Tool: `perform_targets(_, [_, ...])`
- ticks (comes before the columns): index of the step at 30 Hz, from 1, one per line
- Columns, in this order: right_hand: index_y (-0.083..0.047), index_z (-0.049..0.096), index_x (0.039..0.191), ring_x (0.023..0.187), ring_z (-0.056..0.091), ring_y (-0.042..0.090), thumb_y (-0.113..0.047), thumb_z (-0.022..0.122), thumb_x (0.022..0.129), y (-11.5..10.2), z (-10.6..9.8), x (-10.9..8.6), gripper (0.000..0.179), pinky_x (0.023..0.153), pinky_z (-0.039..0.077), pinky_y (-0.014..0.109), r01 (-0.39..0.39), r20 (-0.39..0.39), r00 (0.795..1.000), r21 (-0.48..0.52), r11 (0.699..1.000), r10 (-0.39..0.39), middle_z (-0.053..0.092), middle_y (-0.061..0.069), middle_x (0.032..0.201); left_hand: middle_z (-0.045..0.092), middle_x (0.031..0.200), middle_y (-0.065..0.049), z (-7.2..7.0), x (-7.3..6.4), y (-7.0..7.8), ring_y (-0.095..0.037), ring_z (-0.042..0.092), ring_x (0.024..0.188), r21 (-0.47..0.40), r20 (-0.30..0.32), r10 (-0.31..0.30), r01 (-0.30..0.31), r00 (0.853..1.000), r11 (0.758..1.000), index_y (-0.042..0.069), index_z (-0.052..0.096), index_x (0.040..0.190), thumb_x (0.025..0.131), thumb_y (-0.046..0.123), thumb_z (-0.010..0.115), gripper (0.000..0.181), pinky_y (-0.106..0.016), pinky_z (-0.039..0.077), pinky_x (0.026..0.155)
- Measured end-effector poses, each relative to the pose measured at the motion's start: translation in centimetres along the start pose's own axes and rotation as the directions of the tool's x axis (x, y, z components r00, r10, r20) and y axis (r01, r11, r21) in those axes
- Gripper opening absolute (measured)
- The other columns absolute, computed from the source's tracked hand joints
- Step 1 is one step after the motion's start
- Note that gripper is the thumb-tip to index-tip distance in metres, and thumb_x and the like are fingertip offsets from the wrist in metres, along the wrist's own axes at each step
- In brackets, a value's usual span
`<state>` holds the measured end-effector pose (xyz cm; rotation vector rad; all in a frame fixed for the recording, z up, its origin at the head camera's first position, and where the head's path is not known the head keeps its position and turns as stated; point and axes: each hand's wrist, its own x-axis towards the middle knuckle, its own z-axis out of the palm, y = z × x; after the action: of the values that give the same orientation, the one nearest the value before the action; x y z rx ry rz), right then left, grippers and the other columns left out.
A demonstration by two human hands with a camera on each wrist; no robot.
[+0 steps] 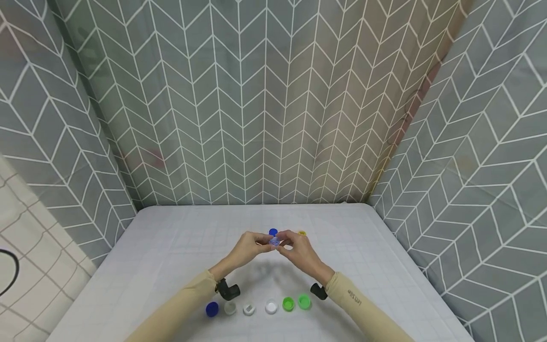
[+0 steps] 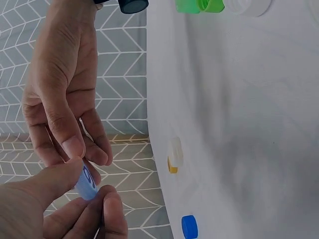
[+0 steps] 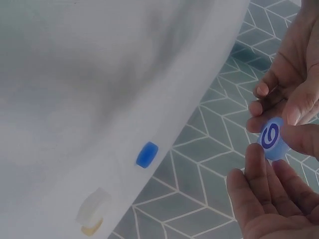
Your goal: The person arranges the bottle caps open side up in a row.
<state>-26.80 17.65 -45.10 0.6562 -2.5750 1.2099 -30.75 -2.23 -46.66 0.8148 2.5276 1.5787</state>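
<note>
Above the table, a light blue bottle cap (image 1: 274, 242) is held between both hands at fingertip height. A dark blue swirl mark shows on its face in the right wrist view. My left hand (image 1: 247, 247) pinches the cap (image 2: 86, 184) from the left between thumb and fingers. From the other side my right hand (image 1: 300, 249) holds it too, its thumb overlapping the face of the cap (image 3: 271, 137) and its fingers under the edge. The fingers partly cover the cap's rim.
A blue cap (image 1: 273, 232) and a yellow cap (image 1: 302, 233) lie beyond the hands; a whitish cap (image 2: 175, 153) sits against the yellow one. Nearer, a row has a dark blue cap (image 1: 212, 309), several white caps (image 1: 271, 306) and two green caps (image 1: 288, 304). Patterned curtains (image 1: 265, 104) surround the table.
</note>
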Motion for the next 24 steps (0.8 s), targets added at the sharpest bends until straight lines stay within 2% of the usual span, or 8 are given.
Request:
perform_targets(7, [-0.004, 0.063, 0.119, 0.093, 0.068, 0.018, -0.014, 0.069, 0.089, 0.0, -0.2, -0.2, 0.033, 0.091, 0.053, 0.041, -0.034, 0.048, 0.998, -0.022, 0.999, 0.035, 0.069, 0.008, 0.111, 0.073, 0.095, -0.001, 0.1, 0.0, 0.1, -0.012, 0.066, 0.087, 0.021, 0.032, 0.025, -0.025, 0.999, 0.999, 0.006, 0.07, 0.112, 0.084, 0.028, 0.075, 0.037, -0.024, 0.055, 0.075])
perform_targets(12, [-0.004, 0.065, 0.116, 0.094, 0.067, 0.021, -0.014, 0.069, 0.088, 0.2, -0.8, -0.5, 0.03, 0.088, 0.053, 0.044, -0.051, 0.103, 0.993, -0.043, 0.998, 0.055, 0.068, 0.008, 0.109, 0.073, 0.093, 0.0, 1.1, 0.0, 0.1, -0.009, 0.065, 0.085, 0.058, 0.058, 0.037, -0.041, 0.998, 0.997, 0.006, 0.071, 0.111, 0.084, 0.023, 0.075, 0.032, -0.022, 0.054, 0.073])
perform_targets(19, [-0.004, 0.068, 0.111, 0.086, 0.066, 0.012, -0.013, 0.071, 0.086, 0.5, -2.7, -1.5, 0.026, 0.073, 0.053, 0.023, -0.081, 0.158, 0.983, -0.06, 0.995, 0.09, 0.071, 0.005, 0.101, 0.073, 0.093, -0.002, 3.2, 0.4, 1.2, -0.007, 0.066, 0.082, 0.082, 0.106, 0.059, -0.068, 0.993, 0.994, 0.001, 0.069, 0.113, 0.084, 0.015, 0.072, 0.032, -0.02, 0.054, 0.068])
perform_targets(21, [-0.003, 0.068, 0.11, 0.085, 0.066, 0.013, -0.011, 0.071, 0.086, 0.4, -3.3, -1.8, 0.026, 0.072, 0.052, 0.022, -0.089, 0.172, 0.98, -0.065, 0.994, 0.099, 0.071, 0.006, 0.1, 0.074, 0.093, -0.004, 3.9, 0.4, 1.7, -0.008, 0.067, 0.082, 0.101, 0.112, 0.073, -0.085, 0.991, 0.991, 0.001, 0.069, 0.111, 0.084, 0.014, 0.073, 0.031, -0.019, 0.053, 0.068])
perform_targets(24, [-0.002, 0.068, 0.108, 0.084, 0.065, 0.013, -0.008, 0.071, 0.084, 0.4, -4.1, -2.4, 0.025, 0.07, 0.051, 0.021, -0.103, 0.186, 0.975, -0.09, 0.991, 0.118, 0.07, 0.007, 0.099, 0.074, 0.093, -0.004, 4.9, 0.5, 2.3, -0.008, 0.068, 0.084, 0.122, 0.128, 0.061, -0.077, 0.99, 0.989, 0.003, 0.069, 0.108, 0.083, 0.015, 0.074, 0.029, -0.019, 0.053, 0.069])
